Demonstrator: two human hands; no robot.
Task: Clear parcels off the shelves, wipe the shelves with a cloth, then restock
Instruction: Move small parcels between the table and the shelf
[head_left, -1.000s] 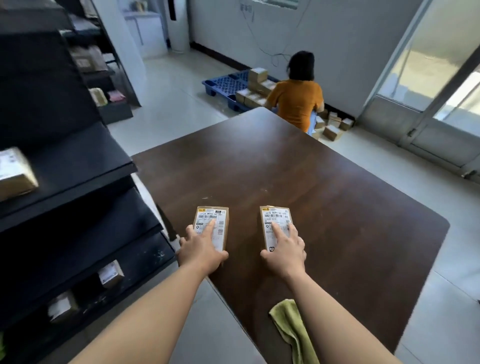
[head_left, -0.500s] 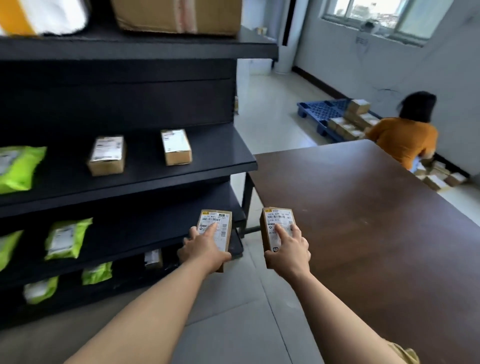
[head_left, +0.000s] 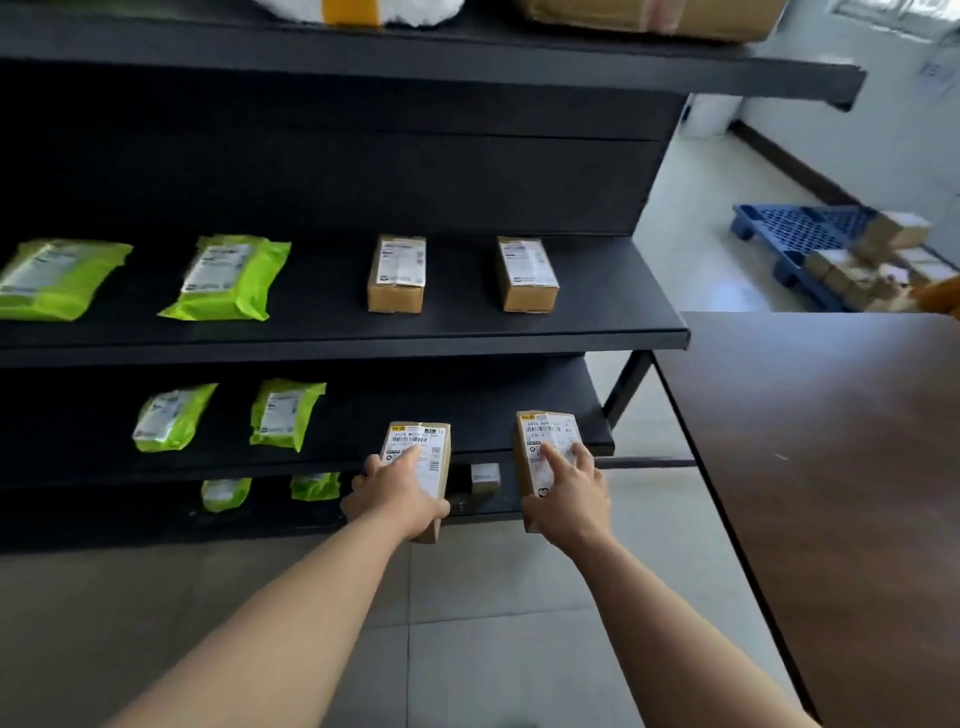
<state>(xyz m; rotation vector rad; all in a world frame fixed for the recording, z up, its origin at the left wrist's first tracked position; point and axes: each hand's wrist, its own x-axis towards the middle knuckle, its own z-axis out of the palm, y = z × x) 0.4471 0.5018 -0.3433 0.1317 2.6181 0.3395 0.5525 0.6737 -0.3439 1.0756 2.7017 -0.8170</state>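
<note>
Cardboard is gripped in both hands: one parcel (head_left: 423, 447) is clasped label-up by the left hand (head_left: 397, 496), a second parcel (head_left: 543, 441) by the right hand (head_left: 569, 493), just before the lower shelf (head_left: 483, 415). Both are best slid flat onto its bare right stretch, beside the green pouches (head_left: 285, 413), spaced like the two boxes (head_left: 396, 274) on the shelf above (head_left: 457, 325).

Matt black shelves (head_left: 519, 332), seemingly painted metal. Plain brown cardboard boxes (head_left: 527, 293) with white paper labels (head_left: 401, 265), beside glossy green plastic pouches (head_left: 228, 280). Smooth dark wood table (head_left: 831, 467) with faint sheen; pale, slightly shiny floor tiles (head_left: 493, 649).
</note>
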